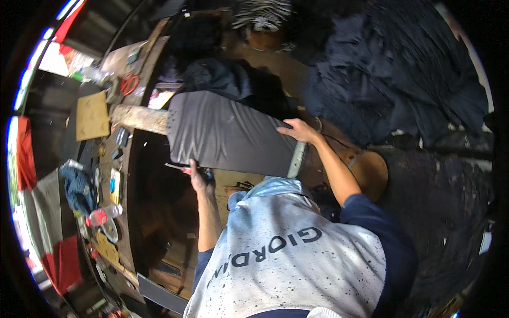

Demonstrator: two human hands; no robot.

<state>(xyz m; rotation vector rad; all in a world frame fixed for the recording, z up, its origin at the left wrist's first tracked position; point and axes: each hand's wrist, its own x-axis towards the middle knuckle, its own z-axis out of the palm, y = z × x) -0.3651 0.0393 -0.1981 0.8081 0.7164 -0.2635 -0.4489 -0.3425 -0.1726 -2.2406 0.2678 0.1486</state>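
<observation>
A dark grey cloth (228, 130) lies wrinkled over a wide board in front of me, hiding most of it. A pale strip (298, 160) runs along the board's right end. My left hand (200, 179) is closed at the near edge, around a slim tool with a pointed metal tip and a red part (185, 170); its exact kind is unclear. At the far right corner, my right hand (301, 130) grips the cloth's edge, partly hiding its own fingertips.
A rough wooden beam (140, 118) meets the board's left end. On the bench along the left are red-handled scissors (129, 83), a cardboard piece (92, 116) and a bottle (104, 214). Heaped dark cloth (392, 74) fills the right. A round brown stool seat (370, 175) stands near my right forearm.
</observation>
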